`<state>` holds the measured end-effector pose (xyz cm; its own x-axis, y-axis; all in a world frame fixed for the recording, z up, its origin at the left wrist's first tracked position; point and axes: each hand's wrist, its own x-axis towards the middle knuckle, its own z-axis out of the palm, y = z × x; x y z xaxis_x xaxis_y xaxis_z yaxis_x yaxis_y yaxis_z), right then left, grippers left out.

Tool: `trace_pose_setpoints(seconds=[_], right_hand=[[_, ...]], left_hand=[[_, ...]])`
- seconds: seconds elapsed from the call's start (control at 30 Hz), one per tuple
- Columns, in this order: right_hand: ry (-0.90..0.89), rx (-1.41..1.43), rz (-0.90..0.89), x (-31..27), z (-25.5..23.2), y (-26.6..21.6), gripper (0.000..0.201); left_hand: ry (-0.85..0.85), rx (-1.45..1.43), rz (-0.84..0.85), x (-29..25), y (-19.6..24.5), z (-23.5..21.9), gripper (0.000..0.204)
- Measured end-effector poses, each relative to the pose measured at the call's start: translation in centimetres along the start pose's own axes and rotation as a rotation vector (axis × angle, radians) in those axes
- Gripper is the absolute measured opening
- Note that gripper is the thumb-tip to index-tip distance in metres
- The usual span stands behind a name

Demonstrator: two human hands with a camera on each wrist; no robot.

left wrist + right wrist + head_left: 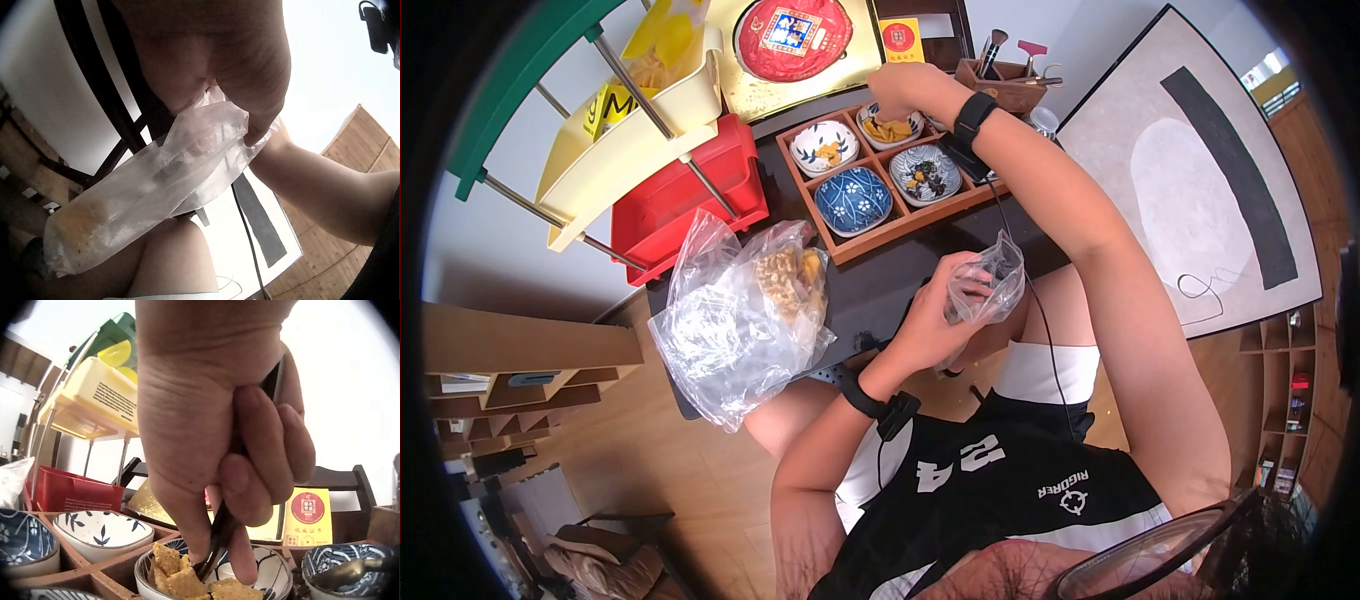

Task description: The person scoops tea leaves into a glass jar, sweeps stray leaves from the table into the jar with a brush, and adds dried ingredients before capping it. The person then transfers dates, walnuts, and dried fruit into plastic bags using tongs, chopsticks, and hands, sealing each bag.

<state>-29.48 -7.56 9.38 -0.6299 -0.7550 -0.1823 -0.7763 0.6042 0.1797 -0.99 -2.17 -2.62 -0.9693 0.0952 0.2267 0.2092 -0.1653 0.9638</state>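
My right hand [915,92] is over the back bowl [282,584] in the wooden divided tray [880,235]. Its fingers curl round a dark slim-handled utensil [220,540], whose lower end dips among golden crumbly snack pieces [181,578]; I cannot tell its kind. Closer to my body, my left hand [930,325] grips the gathered top of a clear plastic bag [150,181]. Something yellow-brown [81,225] lies at the bag's lower end. Beside that bowl stand a leaf-patterned bowl [103,534] and a wave-patterned bowl [925,175] with dark bits.
A larger clear bag [720,330] with nutty pieces lies at the table's left edge. The tray also carries a blue flowered bowl [853,200]. A tiered rack with a red bin [690,190] stands left, a gold box [850,75] behind, and a brush holder [1005,88] back right.
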Motion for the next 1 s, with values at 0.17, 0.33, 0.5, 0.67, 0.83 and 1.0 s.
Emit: trace_pose_setpoints(seconds=[0.17, 0.33, 0.5, 0.67, 0.83, 1.0], right_hand=[[0.004, -0.013, 0.008, -0.1, -0.1, -0.2, 0.023], [-0.003, -0.005, 0.012, -0.1, 0.0, -0.1, 0.022], [0.066, 0.011, -0.003, 0.6, 1.2, 0.5, 0.020], [0.098, 0.020, -0.007, 0.4, 1.4, 0.6, 0.020], [0.103, 0.009, -0.002, 0.6, 1.7, 0.7, 0.022], [0.137, 0.016, -0.005, 0.3, 1.7, 0.6, 0.026]], left_hand=[[0.004, 0.003, 0.003, 0.0, 0.1, 0.0, 0.066], [0.010, 0.006, 0.000, 0.0, 0.1, 0.1, 0.065], [0.007, 0.000, -0.006, 0.0, 0.1, 0.1, 0.065], [0.013, -0.013, -0.008, 0.0, 0.0, 0.1, 0.064], [0.014, 0.012, -0.004, 0.0, 0.2, 0.1, 0.064], [0.017, 0.016, 0.000, 0.0, 0.2, 0.1, 0.064]])
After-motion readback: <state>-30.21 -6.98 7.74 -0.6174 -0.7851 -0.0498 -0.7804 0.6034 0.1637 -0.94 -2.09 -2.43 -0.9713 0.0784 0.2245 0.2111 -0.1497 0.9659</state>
